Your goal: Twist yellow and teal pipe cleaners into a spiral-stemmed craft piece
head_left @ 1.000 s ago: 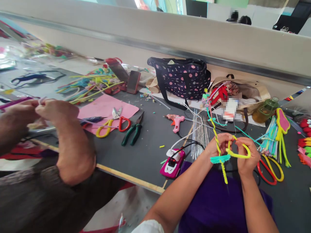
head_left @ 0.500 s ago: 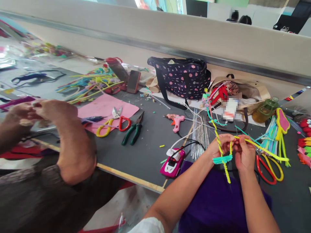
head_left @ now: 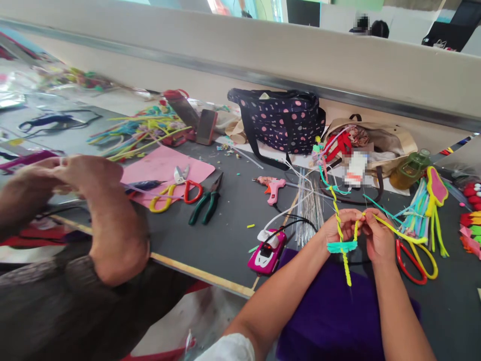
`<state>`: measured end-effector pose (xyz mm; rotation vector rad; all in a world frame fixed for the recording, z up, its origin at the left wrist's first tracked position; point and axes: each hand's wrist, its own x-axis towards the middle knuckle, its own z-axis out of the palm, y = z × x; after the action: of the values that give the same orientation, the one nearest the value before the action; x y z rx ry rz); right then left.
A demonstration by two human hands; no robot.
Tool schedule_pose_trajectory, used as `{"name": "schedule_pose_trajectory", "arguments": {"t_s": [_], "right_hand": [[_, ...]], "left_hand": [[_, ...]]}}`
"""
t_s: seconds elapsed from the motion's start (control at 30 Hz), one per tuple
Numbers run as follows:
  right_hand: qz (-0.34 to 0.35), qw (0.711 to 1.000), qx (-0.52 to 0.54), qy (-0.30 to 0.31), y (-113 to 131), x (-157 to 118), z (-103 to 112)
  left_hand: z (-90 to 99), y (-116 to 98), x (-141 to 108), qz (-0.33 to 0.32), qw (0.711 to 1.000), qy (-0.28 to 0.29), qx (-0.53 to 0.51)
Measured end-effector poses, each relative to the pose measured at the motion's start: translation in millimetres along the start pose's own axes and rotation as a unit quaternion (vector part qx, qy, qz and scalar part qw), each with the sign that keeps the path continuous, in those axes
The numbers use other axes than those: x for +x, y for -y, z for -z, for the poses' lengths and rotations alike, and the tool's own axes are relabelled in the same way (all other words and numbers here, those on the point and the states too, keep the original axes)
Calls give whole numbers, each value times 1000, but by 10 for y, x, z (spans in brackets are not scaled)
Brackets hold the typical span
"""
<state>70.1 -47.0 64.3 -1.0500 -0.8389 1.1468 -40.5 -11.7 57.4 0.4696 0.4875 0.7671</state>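
Between both sets of fingertips I pinch a yellow pipe cleaner [head_left: 400, 232], whose free end sticks out to the right. My left hand [head_left: 340, 226] is closed on its bent part, and my right hand [head_left: 376, 235] pinches it close beside. A twisted yellow stem [head_left: 346, 271] hangs by my left fingers, crossed by a short teal pipe cleaner piece [head_left: 341, 247]. Its upper end runs up toward teal and pink pipe cleaners [head_left: 323, 168]. Under my forearms lies a dark purple cloth [head_left: 330, 311]. Red-and-yellow-handled scissors [head_left: 413, 263] lie right of my right hand.
A co-worker's arms [head_left: 112, 225] are at the left. On the table are a pink glue gun [head_left: 273, 189], a magenta power strip [head_left: 267, 253], green pliers [head_left: 206, 203], another pair of scissors [head_left: 184, 188] and thin wires [head_left: 310, 215]. Behind stand a patterned bag [head_left: 281, 120] and a bottle [head_left: 409, 170].
The yellow pipe cleaner's free end has swung left and bent downward at the tip. The twisted stem with the teal piece has shifted slightly left. Both hands keep their pinch.
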Motion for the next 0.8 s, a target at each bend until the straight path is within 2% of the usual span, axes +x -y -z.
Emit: {"name": "schedule_pose_trajectory", "arguments": {"t_s": [0.17, 0.33, 0.57, 0.8], "right_hand": [[6, 998, -36, 42, 31, 27, 98], [70, 992, -69, 85, 46, 64, 179], [104, 981, -41, 159, 62, 76, 252], [95, 975, -41, 196, 56, 95, 344]], "left_hand": [[58, 22, 12, 36, 998, 43, 8], [66, 40, 20, 81, 992, 101, 9], [-1, 49, -45, 116, 982, 150, 6], [-31, 82, -82, 131, 978, 161, 4]]}}
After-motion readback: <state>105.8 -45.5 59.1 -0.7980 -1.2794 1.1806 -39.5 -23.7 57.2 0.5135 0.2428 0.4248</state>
